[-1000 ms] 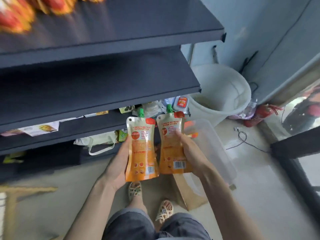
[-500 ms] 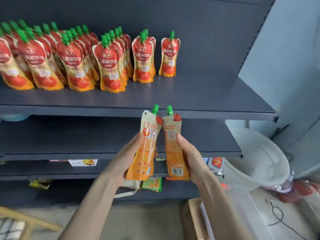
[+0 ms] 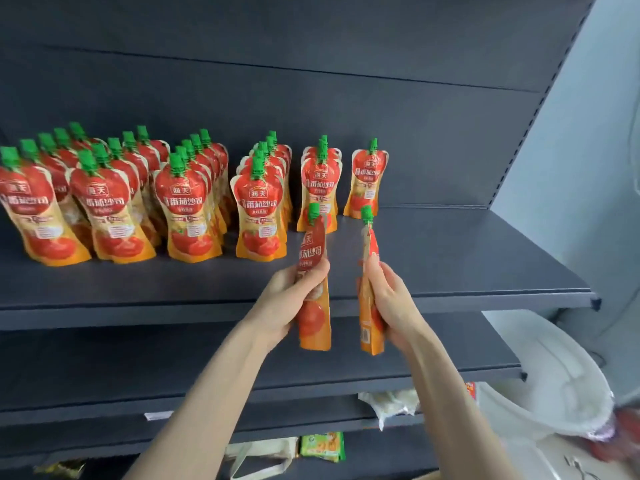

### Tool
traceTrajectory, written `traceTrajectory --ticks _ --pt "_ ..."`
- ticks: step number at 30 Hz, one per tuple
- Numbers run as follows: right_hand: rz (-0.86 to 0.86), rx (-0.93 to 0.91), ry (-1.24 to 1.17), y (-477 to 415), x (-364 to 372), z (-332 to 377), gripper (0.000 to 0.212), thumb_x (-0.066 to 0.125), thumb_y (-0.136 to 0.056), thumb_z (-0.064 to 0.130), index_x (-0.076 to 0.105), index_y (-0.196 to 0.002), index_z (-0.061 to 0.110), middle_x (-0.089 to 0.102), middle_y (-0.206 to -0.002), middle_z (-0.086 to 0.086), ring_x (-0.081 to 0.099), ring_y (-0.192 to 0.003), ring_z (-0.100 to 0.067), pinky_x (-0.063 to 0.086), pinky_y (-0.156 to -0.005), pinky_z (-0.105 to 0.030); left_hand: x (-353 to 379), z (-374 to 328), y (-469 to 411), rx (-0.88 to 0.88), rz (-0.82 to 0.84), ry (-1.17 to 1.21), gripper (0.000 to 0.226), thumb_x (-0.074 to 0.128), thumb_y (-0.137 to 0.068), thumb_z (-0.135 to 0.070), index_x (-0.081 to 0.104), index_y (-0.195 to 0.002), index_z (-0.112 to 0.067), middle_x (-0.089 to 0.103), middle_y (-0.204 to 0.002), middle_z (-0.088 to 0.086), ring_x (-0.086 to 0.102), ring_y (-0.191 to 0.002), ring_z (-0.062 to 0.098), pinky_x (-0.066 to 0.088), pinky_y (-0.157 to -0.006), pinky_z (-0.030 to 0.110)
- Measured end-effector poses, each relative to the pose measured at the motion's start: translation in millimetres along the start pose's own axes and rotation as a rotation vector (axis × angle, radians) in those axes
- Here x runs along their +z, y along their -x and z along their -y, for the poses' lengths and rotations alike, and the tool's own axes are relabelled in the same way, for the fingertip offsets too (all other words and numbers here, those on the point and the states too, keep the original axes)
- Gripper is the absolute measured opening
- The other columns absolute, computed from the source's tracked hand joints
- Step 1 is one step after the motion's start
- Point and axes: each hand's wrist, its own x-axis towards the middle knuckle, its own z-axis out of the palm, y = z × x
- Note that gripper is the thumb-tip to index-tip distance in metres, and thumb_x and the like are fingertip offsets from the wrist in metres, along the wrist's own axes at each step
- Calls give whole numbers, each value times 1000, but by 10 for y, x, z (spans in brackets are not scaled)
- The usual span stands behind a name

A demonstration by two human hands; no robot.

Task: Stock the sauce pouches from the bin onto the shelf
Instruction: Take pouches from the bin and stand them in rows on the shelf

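Observation:
My left hand (image 3: 287,303) grips an orange and red sauce pouch (image 3: 313,271) with a green cap, upright and turned nearly edge-on. My right hand (image 3: 391,303) grips a second pouch (image 3: 367,306), also edge-on. Both hang just in front of the dark shelf (image 3: 450,265), over its front edge. On that shelf stand several rows of the same pouches (image 3: 180,202) to the left, the rightmost row being a single pouch (image 3: 367,181). The bin is out of sight.
The shelf's right part is bare up to its end (image 3: 588,296). A lower dark shelf (image 3: 450,362) lies beneath. A large white bucket (image 3: 554,393) stands at the lower right. Packets and a cloth bag (image 3: 263,455) lie on the bottom shelf.
Both hands rose from near the floor to the stocked shelf's level. The two pouches, held side by side before, have moved apart and turned edge-on. My view tilted upward.

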Motion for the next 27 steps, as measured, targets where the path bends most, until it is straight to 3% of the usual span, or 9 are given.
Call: traceTrajectory --ticks 2,4,9,11,15,18,20,23,27 --pt "5 14 -17 -142 -34 26 61 48 -75 76 58 -104 23 50 -70 9 50 -60 -4 46 -59 -22 -1 -59 -161 79 23 -17 21 67 -75 -45 60 -75 -25 55 -66 -11 54 -66 7 45 -70 20" --pt "9 42 -55 -282 -82 53 46 52 -79 70 58 -96 27 54 -66 14 54 -58 0 47 -57 -19 2 -93 -342 119 4 -39 25 68 -77 -39 63 -95 -23 68 -77 -12 66 -75 5 48 -65 13" --pt "-69 21 -258 -649 -238 119 32 64 -86 40 58 -110 19 70 -80 7 69 -70 -8 53 -60 -27 -51 -110 -752 73 -59 -78 36 60 -89 -32 45 -122 -30 62 -112 -9 61 -100 4 48 -69 18" --pt "-130 -44 -240 -801 -290 114 29 65 -87 33 57 -109 18 71 -87 3 70 -77 -12 54 -64 -30 -56 -95 -892 115 -100 -115 36 60 -90 -30 45 -122 -31 60 -115 -8 58 -103 4 47 -71 17" --pt "-253 -156 -163 -1143 -361 134 18 68 -86 25 56 -99 20 69 -87 5 69 -78 -8 54 -63 -25 -28 -55 -1158 254 -309 -187 25 70 -82 -26 53 -98 -34 62 -100 -17 60 -88 -5 47 -60 8" --pt "-251 -210 -176 -1419 -394 156 17 68 -86 18 55 -96 17 69 -85 6 69 -74 -5 53 -59 -20 -25 4 -1376 317 -385 -210 26 75 -78 -22 57 -93 -33 65 -98 -15 62 -93 1 48 -69 13" --pt "-233 -233 -168 -1591 -401 160 17 67 -87 16 53 -96 17 68 -88 6 68 -76 -5 54 -62 -20 -40 36 -1503 343 -423 -199 27 76 -77 -21 58 -90 -35 67 -96 -17 64 -91 0 49 -68 12" --pt "-218 -253 -139 -1809 -385 146 18 67 -87 16 52 -97 18 66 -89 6 66 -75 -1 52 -62 -17 -76 70 -1658 353 -455 -204 27 76 -77 -22 59 -92 -37 67 -97 -19 64 -90 -6 48 -67 10" --pt "-170 -257 -67 -1941 -405 20 30 69 -85 12 50 -107 14 64 -96 2 64 -85 -9 52 -71 -21 -137 155 -1754 317 -430 -202 37 78 -75 -23 57 -101 -38 67 -105 -16 63 -97 -1 50 -74 16"
